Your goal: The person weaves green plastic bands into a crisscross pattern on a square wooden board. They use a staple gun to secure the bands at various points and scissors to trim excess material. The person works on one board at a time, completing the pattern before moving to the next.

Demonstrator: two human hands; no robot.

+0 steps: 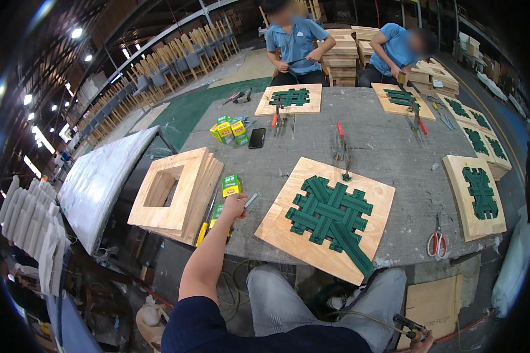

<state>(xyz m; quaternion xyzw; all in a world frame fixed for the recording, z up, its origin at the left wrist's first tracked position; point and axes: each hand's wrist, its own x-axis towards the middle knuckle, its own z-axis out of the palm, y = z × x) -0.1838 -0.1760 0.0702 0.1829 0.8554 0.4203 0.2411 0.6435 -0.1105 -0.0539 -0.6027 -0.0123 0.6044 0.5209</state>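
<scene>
While the left grip (235, 207) reaches over the counter (406, 176), its fingers are curled narrow around the near end of a small grey strip (252, 200), which sticks out to the upper right. The right grip (423, 342), partly cut off by the lower rim, is wrapped around a black hand tool (415, 330), with a thin hose (365, 316) running left from it across the person's lap. Just beyond the left grip stands a green and yellow box (231, 185); another green box (217, 212) lies just beside it, on its left. Farther left of that grip is a stack of square wooden frames (141, 200), with a yellow handle (202, 234) between them and the wrist.

To the right of the left grip, apart from it, a wooden panel (306, 250) lies at an angle, bearing woven green webbing (330, 209); one long strap reaches the panel's edge nearest the person. Beyond the left grip are a dark phone (257, 138) and a cluster of similar boxes (224, 134). Beyond the right grip, scissors (437, 242) with red handles rest near the counter's edge. Well past both grips, two people in blue shirts sit with smaller webbed panels (265, 107).
</scene>
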